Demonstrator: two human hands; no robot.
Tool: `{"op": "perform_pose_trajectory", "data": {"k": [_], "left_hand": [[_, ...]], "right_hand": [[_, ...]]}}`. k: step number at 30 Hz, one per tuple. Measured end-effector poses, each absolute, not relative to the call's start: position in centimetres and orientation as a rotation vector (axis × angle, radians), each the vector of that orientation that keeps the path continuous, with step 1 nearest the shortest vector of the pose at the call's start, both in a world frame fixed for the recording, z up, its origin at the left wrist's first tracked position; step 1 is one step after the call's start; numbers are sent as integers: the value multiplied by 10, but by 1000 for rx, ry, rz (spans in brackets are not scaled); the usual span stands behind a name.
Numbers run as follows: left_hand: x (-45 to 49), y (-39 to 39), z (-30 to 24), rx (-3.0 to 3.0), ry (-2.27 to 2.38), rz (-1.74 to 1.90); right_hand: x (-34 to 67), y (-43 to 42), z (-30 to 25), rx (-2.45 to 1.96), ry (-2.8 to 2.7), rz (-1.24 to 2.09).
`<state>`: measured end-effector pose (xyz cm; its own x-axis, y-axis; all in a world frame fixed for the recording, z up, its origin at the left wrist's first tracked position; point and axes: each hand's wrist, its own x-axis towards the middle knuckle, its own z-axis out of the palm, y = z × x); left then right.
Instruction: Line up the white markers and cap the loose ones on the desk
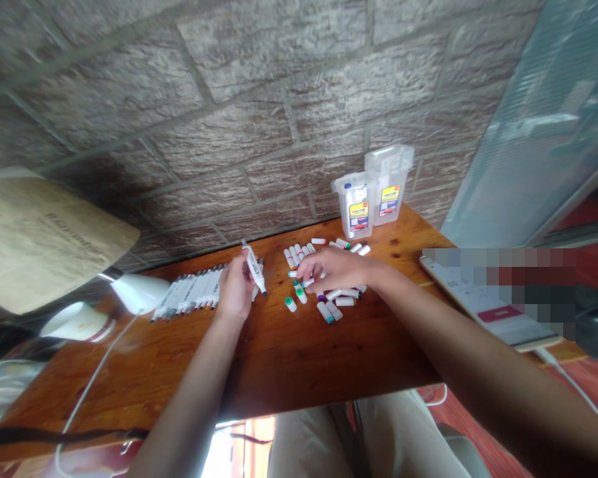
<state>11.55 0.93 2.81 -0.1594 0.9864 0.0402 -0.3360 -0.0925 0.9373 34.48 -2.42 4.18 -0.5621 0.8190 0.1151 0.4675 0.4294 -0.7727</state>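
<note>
My left hand (235,287) is closed around a white marker (254,267), held tilted with its dark tip pointing down toward me. Beside that hand, on its left, a row of uncapped white markers (194,292) lies on the wooden table. My right hand (341,267) is over the loose marker caps, its fingers curled and pinched at a small white cap (307,283). Around it are scattered white caps with coloured ends, including a green-topped cap (299,296) and a teal-ended cap (325,312). The palm hides some caps.
Two clear plastic marker cases (353,229) stand by the stone wall, one with a marker inside. At right lies a tablet (478,299) with a cable. A white lamp (139,292), a paper cup (77,322) and a brown paper bag (44,232) are at left.
</note>
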Motion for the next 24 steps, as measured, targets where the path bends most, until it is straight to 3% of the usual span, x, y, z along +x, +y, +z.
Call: {"op": "perform_pose_trajectory", "data": {"k": [5, 8, 24], "left_hand": [[115, 10, 28, 893, 1016, 1525], [116, 10, 29, 907, 1014, 1526], [116, 9, 28, 934, 1022, 1513]], "right_hand": [[388, -18, 63, -1749, -2048, 485], [403, -14, 61, -2093, -2071, 412], [381, -16, 50, -2141, -2153, 368]]}}
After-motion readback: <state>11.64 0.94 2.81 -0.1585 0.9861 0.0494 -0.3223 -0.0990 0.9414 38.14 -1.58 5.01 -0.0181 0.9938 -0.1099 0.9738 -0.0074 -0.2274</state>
